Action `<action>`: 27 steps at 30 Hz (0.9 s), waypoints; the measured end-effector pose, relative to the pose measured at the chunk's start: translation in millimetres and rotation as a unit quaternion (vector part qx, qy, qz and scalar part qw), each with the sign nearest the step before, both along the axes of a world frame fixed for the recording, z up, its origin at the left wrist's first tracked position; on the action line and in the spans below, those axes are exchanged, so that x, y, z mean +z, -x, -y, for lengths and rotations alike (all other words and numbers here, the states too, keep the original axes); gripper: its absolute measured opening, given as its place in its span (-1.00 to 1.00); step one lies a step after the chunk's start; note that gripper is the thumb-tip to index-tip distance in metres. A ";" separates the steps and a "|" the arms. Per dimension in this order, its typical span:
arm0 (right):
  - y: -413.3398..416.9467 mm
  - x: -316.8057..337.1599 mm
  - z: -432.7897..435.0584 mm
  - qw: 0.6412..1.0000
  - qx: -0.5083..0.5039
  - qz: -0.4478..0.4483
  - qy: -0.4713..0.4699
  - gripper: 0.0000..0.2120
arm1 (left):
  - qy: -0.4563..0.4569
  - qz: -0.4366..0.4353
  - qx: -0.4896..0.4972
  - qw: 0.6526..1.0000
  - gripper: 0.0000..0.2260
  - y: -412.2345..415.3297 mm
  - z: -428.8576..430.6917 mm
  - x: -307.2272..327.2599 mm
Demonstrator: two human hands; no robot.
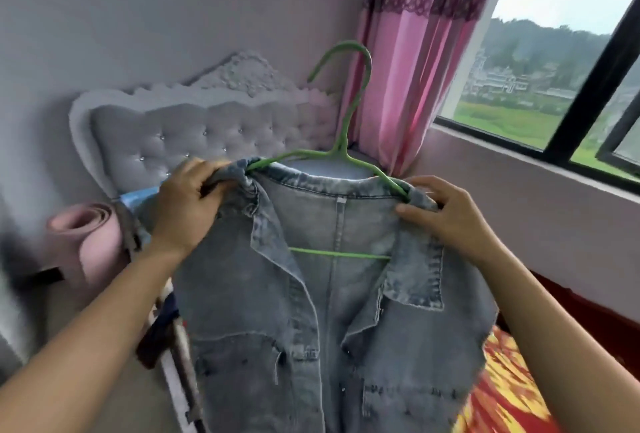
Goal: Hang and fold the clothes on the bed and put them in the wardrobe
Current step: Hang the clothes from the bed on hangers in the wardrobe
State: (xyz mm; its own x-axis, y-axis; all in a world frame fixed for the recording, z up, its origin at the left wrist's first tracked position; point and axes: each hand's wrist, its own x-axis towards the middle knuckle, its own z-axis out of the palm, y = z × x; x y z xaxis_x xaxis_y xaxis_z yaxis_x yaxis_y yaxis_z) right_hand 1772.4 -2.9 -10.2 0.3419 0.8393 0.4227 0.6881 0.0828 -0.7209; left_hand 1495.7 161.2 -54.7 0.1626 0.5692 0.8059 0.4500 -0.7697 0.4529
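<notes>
Far left: rolled pink mat (85,245), with a grey tufted headboard (207,131) behind it. Left hand (187,204) clenched round the bunched collar and shoulder of the denim jacket (311,328). Jacket held up mid-frame, front open, draped on a green hanger (347,127); hook free above, crossbar visible inside the neck. Right hand (446,214) pinches the other shoulder at the hanger's end. Pink curtain (415,51) and window (540,61) behind. Red-and-yellow bed cover (509,394) lower right.

denim jacket (311,311) on green hanger (346,141) (both hands gripping shoulders)
</notes>
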 end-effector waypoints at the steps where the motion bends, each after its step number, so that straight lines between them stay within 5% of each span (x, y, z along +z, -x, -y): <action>1: 12.0 8.6 -9.4 0.999 0.035 0.008 0.001 -0.74 | -0.012 0.007 0.038 0.999 -0.74 18.1 0.6 3.8; 9: 130.2 31.5 -79.5 0.979 0.187 0.083 0.015 -0.96 | -0.070 0.031 0.184 0.980 -0.79 169.0 5.6 30.9; 14: 247.7 21.6 -125.3 0.950 0.235 0.206 0.015 -0.67 | -0.041 0.045 0.247 0.967 -0.83 286.5 28.9 25.0; 19: 383.1 32.3 -166.9 0.900 0.325 0.289 0.036 -0.72 | 0.011 0.075 0.293 0.953 -0.79 418.5 47.5 13.8; 21: 438.2 40.2 -177.4 0.885 0.388 0.256 0.021 -0.92 | 0.007 0.072 0.308 0.949 -0.78 462.6 55.4 12.0; 25: 535.9 37.1 -194.0 0.835 0.502 0.223 0.025 -0.77 | 0.007 0.071 0.355 0.932 -0.76 536.4 69.0 6.2; 27: 569.1 29.6 -206.5 0.822 0.518 0.233 0.050 -0.87 | 0.010 0.072 0.374 0.925 -0.77 564.2 72.1 1.7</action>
